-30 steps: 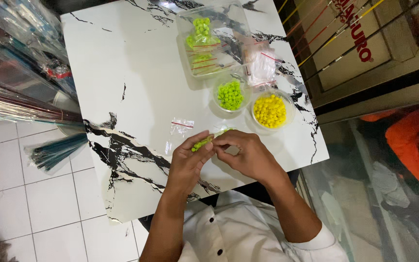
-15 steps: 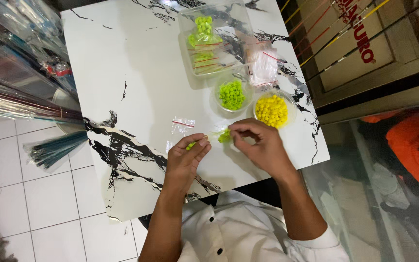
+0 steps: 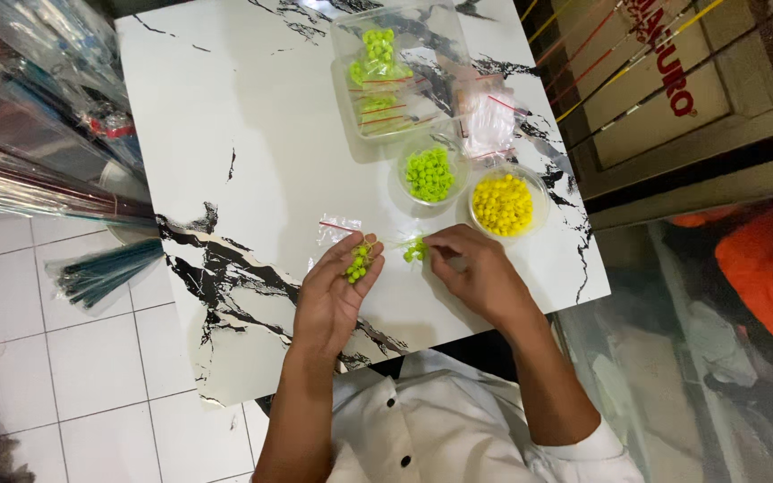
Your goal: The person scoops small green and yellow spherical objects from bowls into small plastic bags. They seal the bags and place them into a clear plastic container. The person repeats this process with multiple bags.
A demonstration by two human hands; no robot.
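The left hand [image 3: 335, 291] is lying palm up, cupping green beads [image 3: 357, 262]; the right hand [image 3: 480, 273] is pinching a small green bead cluster [image 3: 416, 251] with fingertips.

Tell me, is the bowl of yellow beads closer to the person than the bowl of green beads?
No, the yellow bowl and green bowl sit nearly side by side.

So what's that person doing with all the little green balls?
A person in a white shirt sits at a marbled white table. Their left hand cups a few small green beads in its palm. Their right hand pinches at another little clump of green beads on the table. Just beyond are a bowl of green beads, a bowl of yellow beads, a small clear bag and a clear box of filled bags.
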